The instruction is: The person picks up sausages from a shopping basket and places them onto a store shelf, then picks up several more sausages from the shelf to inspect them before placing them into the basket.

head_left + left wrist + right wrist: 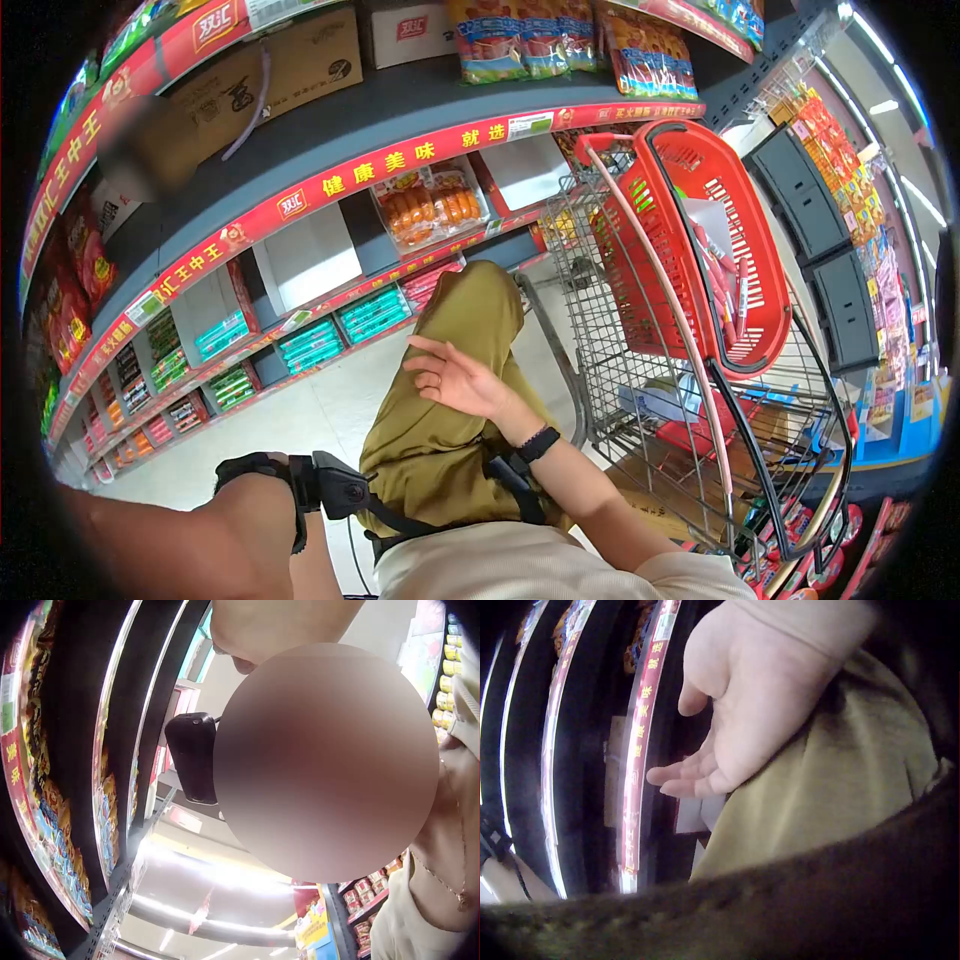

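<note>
Observed: the person sits low in a shop aisle with one knee raised. The right hand (455, 378) lies on the olive trouser leg (450, 440) just below the knee. Its fingers are loose and slightly spread, and it holds nothing. The right wrist view confirms this, with the palm bare and the fingers relaxed against the cloth. Judged a resting posture, the leg serving as a support.

The left hand (285, 626) is raised near the head, well apart from the right. Only a strip of it shows at the top of the left wrist view, so I cannot tell whether its fingers are curled or straight. In the head view the left forearm crosses the lower left corner, and the wrist camera (340, 488) sits beside the trouser leg.

Containers:
- A red basket (650, 250) sits on top of a wire trolley (600, 330), just to the right of the knee, within arm's reach. Judged parked there for convenience.
- The basket holds a few long red-and-white packets (715, 270). Their labels are too small to read.
- The trolley's lower cage holds boxed goods (660, 400), which are not identifiable through the wire.

The shelving (330, 185) runs along the left of the aisle. It carries sausage packs (430, 205) in open display cartons, with green packs (370, 312) on the shelf below and a cardboard carton (270, 75) on the upper shelf. The pale floor (300, 410) lies between shelving and knee.
</note>
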The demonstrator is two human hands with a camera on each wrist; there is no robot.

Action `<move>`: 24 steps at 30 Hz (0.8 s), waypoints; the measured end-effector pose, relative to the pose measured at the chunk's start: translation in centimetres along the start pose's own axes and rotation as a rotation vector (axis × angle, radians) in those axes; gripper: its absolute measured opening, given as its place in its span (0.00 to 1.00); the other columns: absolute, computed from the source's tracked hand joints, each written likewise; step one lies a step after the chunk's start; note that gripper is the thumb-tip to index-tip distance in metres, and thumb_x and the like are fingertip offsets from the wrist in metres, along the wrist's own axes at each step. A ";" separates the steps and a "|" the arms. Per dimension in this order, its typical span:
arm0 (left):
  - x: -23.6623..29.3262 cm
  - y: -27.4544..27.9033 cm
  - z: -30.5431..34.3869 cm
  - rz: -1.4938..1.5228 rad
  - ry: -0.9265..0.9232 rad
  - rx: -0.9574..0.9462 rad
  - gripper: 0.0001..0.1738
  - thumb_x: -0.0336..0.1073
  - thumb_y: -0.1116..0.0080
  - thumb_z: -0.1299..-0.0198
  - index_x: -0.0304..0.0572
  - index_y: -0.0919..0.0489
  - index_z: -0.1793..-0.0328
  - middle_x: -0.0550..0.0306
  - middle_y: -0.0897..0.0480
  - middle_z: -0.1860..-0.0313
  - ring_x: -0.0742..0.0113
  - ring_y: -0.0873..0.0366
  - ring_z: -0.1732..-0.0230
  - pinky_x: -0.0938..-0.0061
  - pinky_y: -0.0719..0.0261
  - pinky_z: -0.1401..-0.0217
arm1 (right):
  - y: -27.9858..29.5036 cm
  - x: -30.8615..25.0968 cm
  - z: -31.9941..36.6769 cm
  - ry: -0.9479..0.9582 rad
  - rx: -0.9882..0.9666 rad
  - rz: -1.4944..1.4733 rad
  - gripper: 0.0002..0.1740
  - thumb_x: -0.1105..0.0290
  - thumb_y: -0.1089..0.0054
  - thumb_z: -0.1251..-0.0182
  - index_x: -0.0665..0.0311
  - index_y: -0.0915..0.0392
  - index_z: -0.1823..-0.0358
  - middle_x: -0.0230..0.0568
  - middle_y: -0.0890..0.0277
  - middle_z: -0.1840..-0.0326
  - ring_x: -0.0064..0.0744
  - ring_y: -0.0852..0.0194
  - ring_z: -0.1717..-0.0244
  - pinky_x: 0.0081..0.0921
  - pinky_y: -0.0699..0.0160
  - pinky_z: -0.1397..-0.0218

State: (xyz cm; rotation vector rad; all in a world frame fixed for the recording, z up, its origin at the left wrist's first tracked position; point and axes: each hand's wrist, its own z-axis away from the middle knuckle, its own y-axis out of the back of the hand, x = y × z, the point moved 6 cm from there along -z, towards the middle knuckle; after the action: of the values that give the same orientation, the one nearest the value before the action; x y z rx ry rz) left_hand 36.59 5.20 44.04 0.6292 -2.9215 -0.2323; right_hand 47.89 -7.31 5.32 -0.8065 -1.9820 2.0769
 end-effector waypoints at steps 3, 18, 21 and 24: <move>0.3 0.5 0.2 -0.026 -0.007 0.001 0.16 0.42 0.56 0.37 0.41 0.36 0.50 0.64 0.39 0.77 0.71 0.41 0.75 0.73 0.40 0.66 | 0.4 0.1 0.2 0.006 0.015 -0.014 0.30 0.54 0.65 0.27 0.62 0.52 0.30 0.45 0.33 0.41 0.33 0.31 0.50 0.29 0.32 0.46; 0.2 1.9 1.1 -0.100 -0.010 0.033 0.19 0.43 0.61 0.35 0.42 0.39 0.42 0.65 0.38 0.77 0.73 0.41 0.76 0.72 0.38 0.64 | 0.3 0.2 0.2 -0.020 0.053 -0.028 0.30 0.54 0.67 0.27 0.61 0.54 0.29 0.46 0.32 0.42 0.33 0.30 0.52 0.31 0.34 0.45; 0.3 1.9 1.2 -0.123 -0.013 0.052 0.20 0.43 0.62 0.34 0.42 0.40 0.41 0.65 0.37 0.77 0.73 0.41 0.76 0.71 0.38 0.63 | 0.4 0.2 0.2 -0.019 0.037 -0.050 0.31 0.54 0.66 0.27 0.61 0.55 0.29 0.47 0.32 0.42 0.33 0.30 0.51 0.31 0.34 0.45; 0.2 1.5 0.9 -0.136 -0.022 0.072 0.20 0.43 0.63 0.34 0.43 0.41 0.39 0.65 0.37 0.77 0.73 0.41 0.77 0.71 0.38 0.62 | 0.7 0.0 0.1 -0.026 0.026 -0.051 0.30 0.55 0.66 0.27 0.61 0.53 0.29 0.48 0.33 0.42 0.36 0.31 0.51 0.32 0.33 0.45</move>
State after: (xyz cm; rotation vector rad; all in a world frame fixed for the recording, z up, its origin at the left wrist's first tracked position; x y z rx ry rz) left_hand 35.70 6.62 43.50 0.8436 -2.9218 -0.1495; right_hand 47.98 -7.46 4.64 -0.7202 -1.9629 2.0912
